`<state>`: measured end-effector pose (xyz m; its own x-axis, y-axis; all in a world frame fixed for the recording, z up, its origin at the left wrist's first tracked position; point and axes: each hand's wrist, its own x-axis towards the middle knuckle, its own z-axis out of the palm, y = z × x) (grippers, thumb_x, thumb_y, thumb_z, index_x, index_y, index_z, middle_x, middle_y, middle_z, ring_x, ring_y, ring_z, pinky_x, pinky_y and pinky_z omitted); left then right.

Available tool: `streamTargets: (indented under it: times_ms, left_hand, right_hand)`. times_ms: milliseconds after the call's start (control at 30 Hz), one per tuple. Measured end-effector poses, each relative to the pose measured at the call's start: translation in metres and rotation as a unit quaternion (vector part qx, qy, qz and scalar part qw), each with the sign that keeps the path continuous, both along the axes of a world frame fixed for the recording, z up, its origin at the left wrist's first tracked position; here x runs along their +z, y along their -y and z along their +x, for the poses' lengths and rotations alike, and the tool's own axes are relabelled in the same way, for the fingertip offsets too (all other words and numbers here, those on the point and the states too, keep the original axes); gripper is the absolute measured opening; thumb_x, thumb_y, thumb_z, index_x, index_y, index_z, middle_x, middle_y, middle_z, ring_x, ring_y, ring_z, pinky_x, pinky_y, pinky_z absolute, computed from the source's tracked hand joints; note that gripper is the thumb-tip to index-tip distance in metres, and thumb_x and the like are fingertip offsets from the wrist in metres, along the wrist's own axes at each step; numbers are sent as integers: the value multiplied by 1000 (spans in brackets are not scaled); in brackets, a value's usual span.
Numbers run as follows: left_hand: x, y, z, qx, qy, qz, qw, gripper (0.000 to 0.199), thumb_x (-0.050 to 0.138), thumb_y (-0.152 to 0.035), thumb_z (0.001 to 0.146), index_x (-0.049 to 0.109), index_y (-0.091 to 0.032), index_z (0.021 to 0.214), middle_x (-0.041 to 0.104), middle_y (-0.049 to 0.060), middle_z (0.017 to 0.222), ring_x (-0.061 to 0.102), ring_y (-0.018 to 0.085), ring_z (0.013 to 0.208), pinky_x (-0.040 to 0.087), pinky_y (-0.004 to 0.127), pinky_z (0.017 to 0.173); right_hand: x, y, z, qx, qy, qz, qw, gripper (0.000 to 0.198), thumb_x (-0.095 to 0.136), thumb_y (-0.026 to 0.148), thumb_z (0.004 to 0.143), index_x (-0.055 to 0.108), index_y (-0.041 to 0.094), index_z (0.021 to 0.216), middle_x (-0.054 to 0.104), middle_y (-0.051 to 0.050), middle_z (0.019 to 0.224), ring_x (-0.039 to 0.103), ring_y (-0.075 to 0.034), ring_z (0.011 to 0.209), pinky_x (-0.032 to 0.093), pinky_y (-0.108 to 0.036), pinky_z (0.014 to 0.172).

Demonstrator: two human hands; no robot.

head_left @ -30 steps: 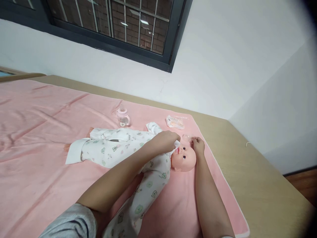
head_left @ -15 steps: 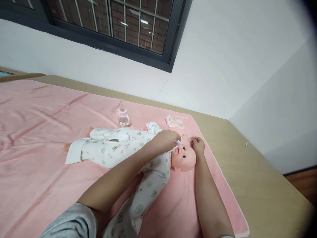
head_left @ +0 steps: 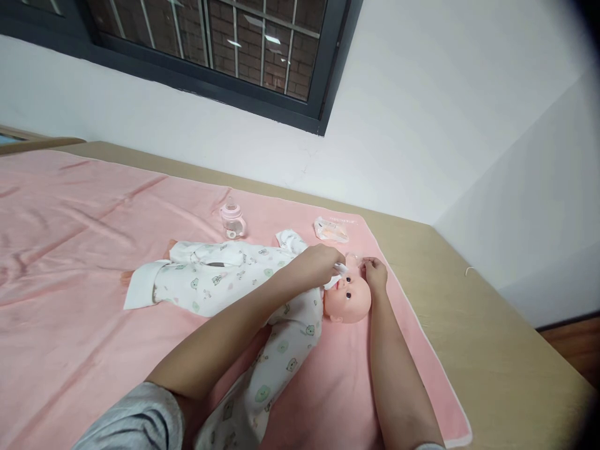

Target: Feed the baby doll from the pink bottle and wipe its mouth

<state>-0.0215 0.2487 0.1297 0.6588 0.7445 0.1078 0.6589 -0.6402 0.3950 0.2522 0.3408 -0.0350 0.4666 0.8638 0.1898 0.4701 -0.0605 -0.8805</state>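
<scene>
- The left hand (head_left: 315, 264) lay closed around a small white wipe (head_left: 338, 270), pinching it between the fingertips and pressing it against the cheek of the doll's head.
- The pale pink plastic baby doll (head_left: 349, 299) lay on its back on the pink fleece blanket (head_left: 70, 262), its head toward the right edge of the blanket and its body stretching leftward and toward the camera.
- The doll wore a white romper printed with small green bear motifs (head_left: 225, 281); one sleeve ran down toward the lower edge of the view, under the person's left forearm.
- The right hand (head_left: 375, 275) rested with curled fingers against the top of the doll's head, touching it; whether it clasped anything could not be told.
- A small clear plastic cap-like piece (head_left: 352, 257) lay on the blanket just beside the right hand's fingertips.
- A small pink-tinted transparent baby bottle with handles (head_left: 233, 220) stood upright on the blanket, beyond the doll's body and apart from it.
- A crumpled clear plastic packet (head_left: 332, 230) lay on the blanket near its far right corner, beyond the doll's head.
- The blanket covered a beige wooden table (head_left: 492, 331), whose bare surface showed on the right side.
- A grey sleeve (head_left: 135, 419) covered the left upper arm at the lower edge of the view.
- A dark-framed barred window (head_left: 225, 44) was set in the white wall (head_left: 422, 125) behind the table.
</scene>
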Motion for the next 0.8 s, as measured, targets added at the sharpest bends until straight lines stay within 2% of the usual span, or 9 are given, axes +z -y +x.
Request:
streamTargets:
  times_ms: [200,800]
  left_hand:
    - [-3,-1,3,-13,-2,-1,1000,13,47,-10,74,50,-19,66,60,3,69,57,18,69,32,27,57]
    - [-2,4,2,-22,10,-19,1000,11,47,-12,75,52,-19,68,61,2,70,57,17,67,33,25,57]
  right_hand:
    - [1,1,-1,-3,1,0,1000,24,48,33,68,64,22,82,71,-1,71,65,-20,70,46,-32,73]
    - [0,1,0,-2,7,1,1000,27,47,33,68,65,21,84,71,-1,72,64,-20,70,45,-31,71]
